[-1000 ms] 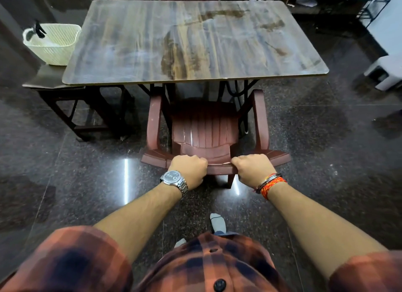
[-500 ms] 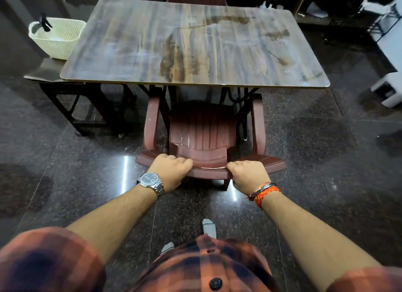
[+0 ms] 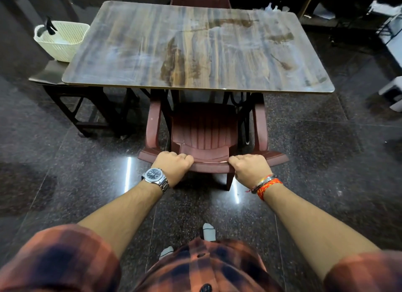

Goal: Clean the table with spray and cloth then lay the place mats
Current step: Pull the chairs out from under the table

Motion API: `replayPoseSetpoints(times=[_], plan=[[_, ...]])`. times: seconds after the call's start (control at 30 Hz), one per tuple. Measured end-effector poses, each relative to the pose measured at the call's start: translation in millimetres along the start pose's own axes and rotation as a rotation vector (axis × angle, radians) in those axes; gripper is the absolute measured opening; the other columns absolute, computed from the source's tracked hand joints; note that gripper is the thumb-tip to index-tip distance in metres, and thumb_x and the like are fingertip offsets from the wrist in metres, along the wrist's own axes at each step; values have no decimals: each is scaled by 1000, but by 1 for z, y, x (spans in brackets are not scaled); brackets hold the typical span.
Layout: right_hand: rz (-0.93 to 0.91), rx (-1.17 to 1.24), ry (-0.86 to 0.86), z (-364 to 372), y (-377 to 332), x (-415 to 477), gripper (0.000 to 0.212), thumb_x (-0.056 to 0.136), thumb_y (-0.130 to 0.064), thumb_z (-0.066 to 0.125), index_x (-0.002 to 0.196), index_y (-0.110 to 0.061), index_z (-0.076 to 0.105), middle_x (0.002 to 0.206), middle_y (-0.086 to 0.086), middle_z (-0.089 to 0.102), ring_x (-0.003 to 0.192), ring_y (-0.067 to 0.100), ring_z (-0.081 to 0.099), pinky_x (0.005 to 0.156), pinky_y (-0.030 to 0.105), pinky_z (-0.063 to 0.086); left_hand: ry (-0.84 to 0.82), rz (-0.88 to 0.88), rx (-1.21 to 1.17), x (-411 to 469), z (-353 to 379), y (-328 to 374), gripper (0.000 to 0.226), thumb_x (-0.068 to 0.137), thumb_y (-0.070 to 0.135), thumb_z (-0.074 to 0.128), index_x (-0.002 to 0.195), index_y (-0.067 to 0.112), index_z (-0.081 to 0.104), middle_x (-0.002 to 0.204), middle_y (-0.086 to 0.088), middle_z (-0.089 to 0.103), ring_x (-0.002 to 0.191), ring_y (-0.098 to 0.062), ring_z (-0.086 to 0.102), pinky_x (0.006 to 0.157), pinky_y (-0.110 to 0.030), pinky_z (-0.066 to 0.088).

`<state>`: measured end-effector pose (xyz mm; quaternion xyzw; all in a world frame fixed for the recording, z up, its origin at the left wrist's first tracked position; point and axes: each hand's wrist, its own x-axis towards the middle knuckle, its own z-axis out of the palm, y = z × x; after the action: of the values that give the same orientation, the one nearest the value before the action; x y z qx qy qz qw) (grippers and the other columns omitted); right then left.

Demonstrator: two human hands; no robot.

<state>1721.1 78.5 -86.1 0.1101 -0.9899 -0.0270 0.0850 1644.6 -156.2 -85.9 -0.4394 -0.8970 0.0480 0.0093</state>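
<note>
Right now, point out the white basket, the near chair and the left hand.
white basket (image 3: 65, 44), head view, on its woven front wall.
near chair (image 3: 204, 126), head view, on the slatted seat.
left hand (image 3: 174, 167), head view, on the back of the hand.

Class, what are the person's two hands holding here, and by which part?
Both the left hand and right hand grip the maroon chair by the top edge of its backrest.

This is looking like a plain canteen or dining hall: a laminate wood-grain table (image 3: 195, 48) is standing at 12 o'clock on polished dark granite flooring (image 3: 65, 183), maroon plastic chairs (image 3: 204, 131) are sitting at it, and more furniture is crowding in at 2 o'clock.
</note>
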Motion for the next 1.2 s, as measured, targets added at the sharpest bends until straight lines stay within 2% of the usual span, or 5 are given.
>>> replayPoseSetpoints(times=[0.17, 0.47, 0.7, 1.0, 1.2], plan=[[38, -14, -142, 7, 10, 27, 26, 47, -13, 78, 61, -15, 57, 50, -1, 57, 39, 24, 56, 35, 22, 32, -21, -25, 38, 22, 5, -17, 40, 37, 2, 91, 60, 11, 59, 49, -4, 59, 33, -26, 56, 35, -23, 35], [-13, 36, -94, 17, 11, 55, 13, 56, -8, 65, 66, -10, 55, 52, 3, 57, 42, 28, 57, 42, 23, 25, -42, -44, 49, 35, 14, -50, 33, 49, -5, 81, 71, 8, 60, 57, -7, 63, 42, -31, 61, 40, -26, 32], [-29, -1, -114, 21, 15, 51, 22, 55, -9, 75, 67, -12, 57, 54, 3, 59, 46, 28, 59, 42, 23, 26, -225, -115, 119, 35, 5, -36, 23, 93, 2, 47, 113, 10, 56, 108, -6, 69, 98, -34, 67, 66, -34, 37], [-2, 9, -270, 7, 12, 56, 21, 78, -27, 57, 96, -16, 55, 93, 1, 63, 88, 29, 62, 56, 31, 33, -232, -173, 61, 37, -1, -35, 15, 90, 16, 56, 105, 14, 57, 105, -3, 68, 94, -32, 69, 64, -34, 39], [112, 55, -333, 1, 1, 57, 32, 74, -40, 60, 96, -18, 54, 95, 0, 60, 90, 27, 60, 60, 31, 41, -247, -174, 72, 37, -3, -34, 20, 89, 20, 58, 108, 14, 56, 109, -4, 67, 97, -31, 68, 67, -34, 37]])
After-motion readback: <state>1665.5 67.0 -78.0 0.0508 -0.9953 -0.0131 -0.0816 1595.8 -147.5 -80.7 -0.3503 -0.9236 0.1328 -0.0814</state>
